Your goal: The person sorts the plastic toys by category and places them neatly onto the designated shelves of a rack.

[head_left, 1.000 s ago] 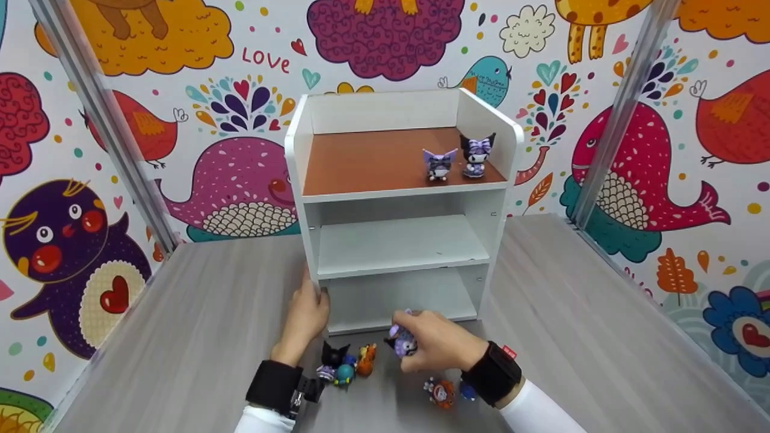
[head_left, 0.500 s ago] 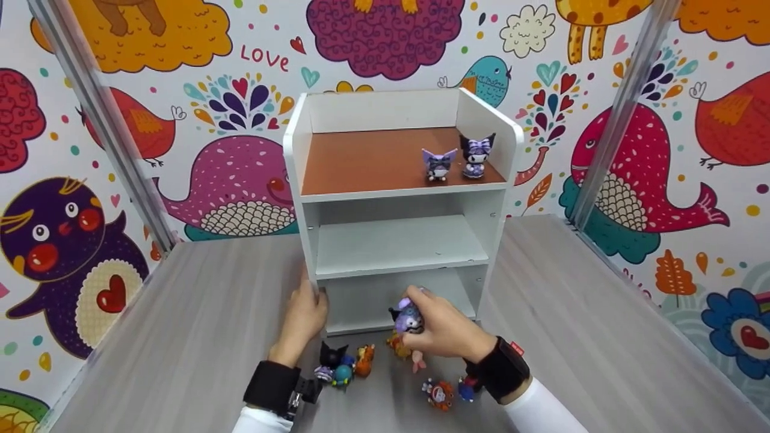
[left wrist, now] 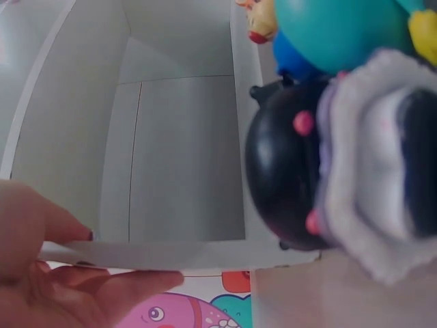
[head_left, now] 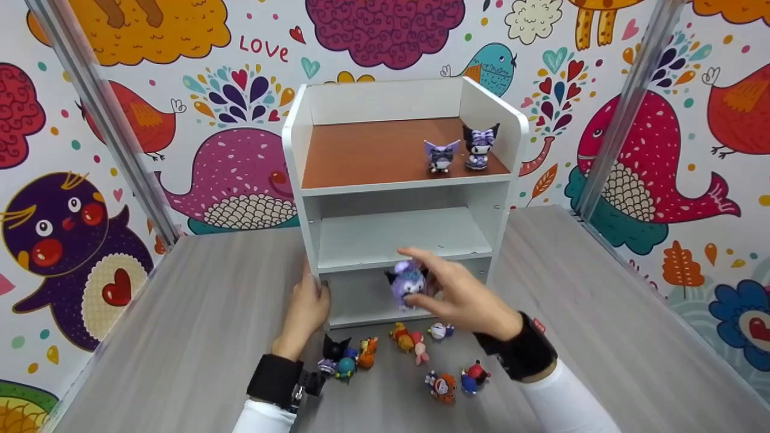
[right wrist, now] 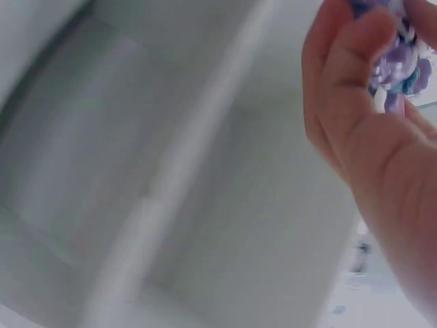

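My right hand (head_left: 475, 294) holds a purple figurine with black ears (head_left: 409, 285) between thumb and fingers, raised in front of the shelf's lower part. In the right wrist view, the fingers curl round the figurine (right wrist: 396, 65) and hide some of it. My left hand (head_left: 308, 310) grips the left side panel of the white shelf unit (head_left: 394, 189), low down. The left wrist view has the thumb on the panel's inner face and the fingers outside it. Two purple-and-black figurines, a shorter one (head_left: 441, 157) and a taller one (head_left: 480, 147), stand at the right of the brown top shelf.
On the wood-grain surface (head_left: 228, 337) before the shelf lie several figurines: a black-headed one (head_left: 335, 346), an orange one (head_left: 367, 352), a yellow-and-red one (head_left: 401, 337), a pink one (head_left: 419, 349), an orange-maned one (head_left: 442, 388) and a red-and-blue one (head_left: 474, 377). Patterned walls (head_left: 240, 174) stand behind.
My right hand has lifted the purple figurine from near the surface up before the lower shelves. Figurines beneath it have come into view. My left hand stays on the side panel.
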Available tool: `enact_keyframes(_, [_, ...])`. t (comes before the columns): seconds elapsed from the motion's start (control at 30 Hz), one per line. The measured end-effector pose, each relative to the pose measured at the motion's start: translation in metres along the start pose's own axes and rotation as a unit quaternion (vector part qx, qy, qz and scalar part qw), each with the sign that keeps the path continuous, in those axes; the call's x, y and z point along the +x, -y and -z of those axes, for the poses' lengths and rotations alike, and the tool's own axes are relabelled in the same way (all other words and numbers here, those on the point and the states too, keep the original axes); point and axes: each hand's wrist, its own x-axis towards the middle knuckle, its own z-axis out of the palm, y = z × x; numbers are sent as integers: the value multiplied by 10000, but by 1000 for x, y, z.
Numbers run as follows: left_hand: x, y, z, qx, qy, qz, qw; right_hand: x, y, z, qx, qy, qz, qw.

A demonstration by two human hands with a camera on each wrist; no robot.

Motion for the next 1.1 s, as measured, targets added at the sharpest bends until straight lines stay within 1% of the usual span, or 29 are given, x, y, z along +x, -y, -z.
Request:
enact_keyframes(0.1, [0, 1, -1, -22, -10, -51, 10000, 14, 19, 18, -305, -423, 282, 9982])
enact_keyframes(0.17, [2, 1, 0, -13, -12, -49, 10000, 25, 32, 32, -541, -748, 412, 9949])
enact_keyframes(0.3, [2, 1, 0, -71, -18, -117, 9999, 45, 54, 58, -1038, -1269, 325, 9859])
enact_keyframes(0.37, [2, 1, 0, -97, -26, -152, 9998, 54, 62, 69, -1243, -1431, 245, 9816])
enact_keyframes(0.47, [1, 0, 0, -107, -14, -123, 9999, 67, 68, 80, -1384, -1620, 177, 9769])
enact_keyframes(0.6, [-1, 0, -1, -120, 0, -76, 9999, 85, 68, 87, -1409, -1740, 30, 9746])
enact_keyframes(0.67, [-1, 1, -1, -124, -20, -73, 9999, 94, 67, 88, -1426, -1776, -124, 9736])
enact_keyframes(0.77, [-1, 2, -2, -93, -35, -120, 9999, 105, 65, 89, -1531, -1878, -392, 9694])
enact_keyframes(0.9, [-1, 3, -3, -19, -59, -180, 9998, 115, 64, 90, -1741, -2032, -621, 9615])
enact_keyframes(1.1, [0, 0, -1, 95, -85, -148, 9998, 126, 62, 91, -1973, -1969, -746, 9575])
